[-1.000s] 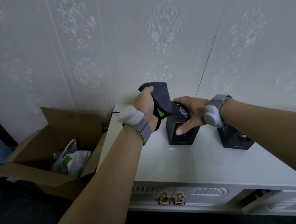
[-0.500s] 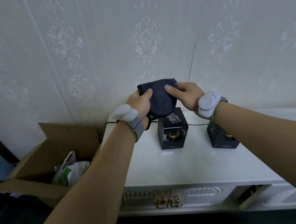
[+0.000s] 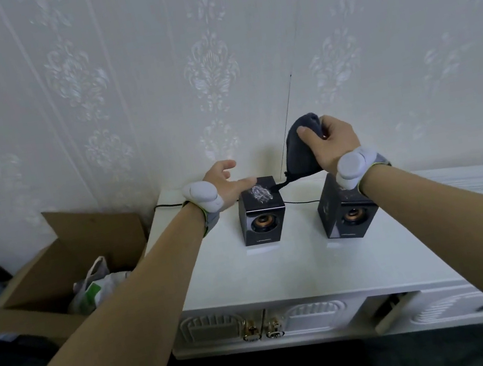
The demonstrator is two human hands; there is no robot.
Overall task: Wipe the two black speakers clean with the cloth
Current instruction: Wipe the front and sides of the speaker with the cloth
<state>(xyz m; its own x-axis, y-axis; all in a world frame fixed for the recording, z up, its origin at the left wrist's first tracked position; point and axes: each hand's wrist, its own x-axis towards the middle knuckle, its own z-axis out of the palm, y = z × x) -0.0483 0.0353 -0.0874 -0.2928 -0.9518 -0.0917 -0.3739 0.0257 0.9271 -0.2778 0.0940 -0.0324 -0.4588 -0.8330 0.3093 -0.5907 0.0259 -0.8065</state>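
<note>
Two black speakers stand on a white cabinet top (image 3: 294, 266). The left speaker (image 3: 263, 222) has a grey dust smear on its top. The right speaker (image 3: 345, 218) stands partly behind my right wrist. My right hand (image 3: 330, 142) grips a dark grey cloth (image 3: 300, 153), bunched and held above the gap between the speakers, its lower corner hanging near the left speaker's top. My left hand (image 3: 226, 185) is relaxed and empty, its fingers spread beside the left speaker's top left edge.
An open cardboard box (image 3: 58, 275) with a plastic bag (image 3: 96, 291) stands on the floor to the left. A black cable (image 3: 300, 202) runs behind the speakers. The wallpapered wall (image 3: 155, 85) is close behind. A drawer (image 3: 393, 310) sits ajar at the cabinet's lower right.
The cloth has passed from both hands into my right hand alone and moved right. My left hand let go and dropped beside the left speaker.
</note>
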